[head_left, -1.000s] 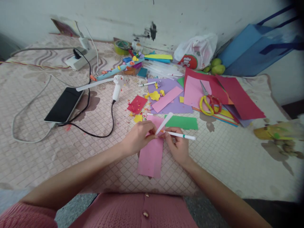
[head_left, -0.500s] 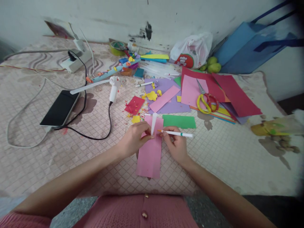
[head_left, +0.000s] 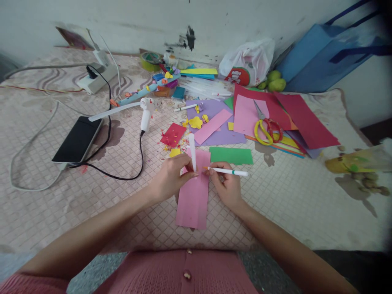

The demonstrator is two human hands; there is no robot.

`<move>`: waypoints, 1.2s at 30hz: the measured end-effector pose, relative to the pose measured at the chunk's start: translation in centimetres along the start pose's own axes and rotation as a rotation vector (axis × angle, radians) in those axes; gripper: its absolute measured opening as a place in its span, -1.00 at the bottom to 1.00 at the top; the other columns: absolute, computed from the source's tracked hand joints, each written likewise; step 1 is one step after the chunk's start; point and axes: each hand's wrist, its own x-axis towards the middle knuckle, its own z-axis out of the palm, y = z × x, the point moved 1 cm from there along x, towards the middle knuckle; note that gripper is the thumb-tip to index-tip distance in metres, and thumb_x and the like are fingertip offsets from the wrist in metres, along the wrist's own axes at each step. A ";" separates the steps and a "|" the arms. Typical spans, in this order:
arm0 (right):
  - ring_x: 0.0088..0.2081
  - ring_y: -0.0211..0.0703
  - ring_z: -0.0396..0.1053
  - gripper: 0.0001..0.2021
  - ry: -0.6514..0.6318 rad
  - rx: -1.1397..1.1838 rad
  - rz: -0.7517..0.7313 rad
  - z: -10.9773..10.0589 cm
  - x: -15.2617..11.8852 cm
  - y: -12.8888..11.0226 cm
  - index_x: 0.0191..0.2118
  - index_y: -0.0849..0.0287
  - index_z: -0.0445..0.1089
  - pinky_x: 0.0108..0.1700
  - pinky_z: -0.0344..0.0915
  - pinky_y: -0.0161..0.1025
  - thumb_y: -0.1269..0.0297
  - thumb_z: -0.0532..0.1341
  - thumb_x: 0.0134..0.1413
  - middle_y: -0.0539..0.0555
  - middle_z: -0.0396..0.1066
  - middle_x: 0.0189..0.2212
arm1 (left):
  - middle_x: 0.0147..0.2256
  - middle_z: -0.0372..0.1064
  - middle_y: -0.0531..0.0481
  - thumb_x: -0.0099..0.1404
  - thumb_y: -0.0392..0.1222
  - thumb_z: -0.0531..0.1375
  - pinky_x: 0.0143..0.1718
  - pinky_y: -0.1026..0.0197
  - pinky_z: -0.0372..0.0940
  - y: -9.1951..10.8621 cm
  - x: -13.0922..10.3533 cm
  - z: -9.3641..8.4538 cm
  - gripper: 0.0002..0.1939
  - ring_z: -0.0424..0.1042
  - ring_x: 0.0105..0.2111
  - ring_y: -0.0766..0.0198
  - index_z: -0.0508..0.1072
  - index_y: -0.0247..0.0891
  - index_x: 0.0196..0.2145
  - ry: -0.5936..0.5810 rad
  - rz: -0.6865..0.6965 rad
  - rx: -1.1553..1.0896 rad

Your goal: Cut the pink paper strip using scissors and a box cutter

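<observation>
Tipped well over to the right a second ago, the white stick [head_left: 192,151] now stands nearly upright with its top leaning slightly left, and the gap between it and the tip of the marker [head_left: 231,172] has widened. From the left, a phone [head_left: 78,141] lies on the desk [head_left: 275,212] with a cable plugged into it, and next comes a white glue gun [head_left: 146,116] with a long pale glue stick [head_left: 114,111] running out leftward across the phone's upper corner. The left hand [head_left: 171,175] follows, its thumb and fingers pinching the white stick by the lower end, so that most of its length rises above them. Below it lies a pink paper strip [head_left: 192,204]. Just to the right, the right hand [head_left: 228,185] has its fingers closed on the marker near its orange tip; that tip points left over the pink paper strip, though whether it touches cannot be told, while the white barrel with its green band extends right. Beyond this hand lies a green paper strip [head_left: 231,156], and farther right, scissors [head_left: 266,128] rest on coloured sheets.
</observation>
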 end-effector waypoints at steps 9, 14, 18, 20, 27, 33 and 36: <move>-0.38 -0.20 0.42 -0.94 0.002 -0.027 0.005 0.0 0.0 -0.1 -0.28 0.11 0.32 -0.38 0.31 -0.27 0.30 0.12 0.18 0.02 0.46 -0.43 | -0.43 0.40 0.05 0.16 -0.37 0.28 -0.37 0.32 0.21 -0.2 0.0 0.6 -0.95 0.37 -0.42 0.34 0.46 -0.31 -0.41 0.010 0.056 0.015; -0.39 -0.22 0.41 -0.95 -0.003 -0.012 0.005 -0.1 0.0 -0.1 -0.27 0.11 0.31 -0.38 0.31 -0.29 0.30 0.12 0.19 0.01 0.44 -0.43 | -0.43 0.41 0.04 0.16 -0.39 0.27 -0.38 0.33 0.22 0.0 0.0 0.8 -0.95 0.37 -0.43 0.35 0.47 -0.33 -0.40 0.019 0.082 0.022; -0.39 -0.22 0.40 -0.96 0.000 -0.022 0.003 -0.1 0.0 -0.2 -0.28 0.11 0.31 -0.40 0.30 -0.29 0.31 0.13 0.19 0.01 0.43 -0.43 | -0.42 0.42 0.03 0.16 -0.41 0.27 -0.34 0.31 0.24 0.1 0.1 0.7 -0.94 0.38 -0.40 0.33 0.47 -0.33 -0.39 0.013 0.096 0.021; -0.38 -0.21 0.40 -0.95 -0.004 -0.017 0.011 -0.1 0.0 -0.2 -0.27 0.11 0.30 -0.39 0.30 -0.28 0.30 0.12 0.19 0.02 0.43 -0.42 | -0.42 0.42 0.03 0.16 -0.41 0.27 -0.34 0.31 0.24 0.1 0.2 0.7 -0.94 0.38 -0.39 0.32 0.47 -0.33 -0.39 0.012 0.097 0.026; -0.38 -0.20 0.40 -0.94 -0.007 -0.011 0.021 0.0 0.0 -0.1 -0.28 0.11 0.30 -0.40 0.30 -0.28 0.28 0.12 0.19 0.02 0.42 -0.43 | -0.45 0.39 0.05 0.17 -0.38 0.27 -0.38 0.32 0.22 0.0 0.1 0.7 -0.96 0.36 -0.43 0.34 0.46 -0.33 -0.41 0.032 0.122 0.057; -0.38 -0.22 0.39 -0.95 -0.012 0.000 0.016 -0.1 0.0 -0.1 -0.27 0.11 0.30 -0.39 0.30 -0.29 0.30 0.12 0.19 0.02 0.43 -0.42 | -0.39 0.43 0.01 0.17 -0.40 0.26 -0.33 0.28 0.26 0.0 0.1 0.7 -0.95 0.39 -0.38 0.30 0.46 -0.33 -0.37 0.000 0.106 0.055; -0.38 -0.22 0.39 -0.94 -0.016 -0.003 0.014 -0.1 0.0 -0.1 -0.27 0.11 0.31 -0.39 0.31 -0.28 0.30 0.11 0.19 0.02 0.43 -0.41 | -0.38 0.44 0.01 0.19 -0.39 0.25 -0.33 0.27 0.26 0.0 0.1 0.7 -0.95 0.40 -0.37 0.30 0.46 -0.32 -0.36 -0.004 0.109 0.064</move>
